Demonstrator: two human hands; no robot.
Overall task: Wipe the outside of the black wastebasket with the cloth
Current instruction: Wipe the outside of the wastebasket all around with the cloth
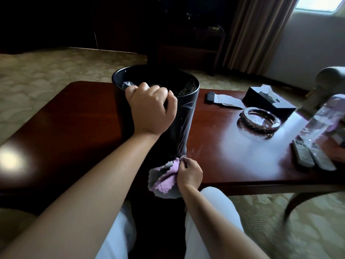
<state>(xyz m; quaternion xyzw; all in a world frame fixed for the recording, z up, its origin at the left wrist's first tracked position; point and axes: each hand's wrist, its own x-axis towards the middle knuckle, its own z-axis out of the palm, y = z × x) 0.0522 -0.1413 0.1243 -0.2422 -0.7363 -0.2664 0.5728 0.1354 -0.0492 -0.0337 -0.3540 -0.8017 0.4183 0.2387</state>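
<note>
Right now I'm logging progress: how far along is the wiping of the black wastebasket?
Underway. Done: the wastebasket shows wipe streaks down its right side. In hand: the left hand grips the rim while the right hand holds the cloth at the base, by the table edge. Left: the far side is hidden, so likely still to check.

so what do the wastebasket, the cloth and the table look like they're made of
Wastebasket: smooth black wall with a faint sheen and pale streaks, probably plastic or lacquered metal; I cannot tell which.
Cloth: soft, fuzzy purple and grey fabric with wavy edges, likely microfibre; it bunches in the right hand.
Table: dark red-brown wood or veneer, glossy varnish that mirrors the window light.
</note>
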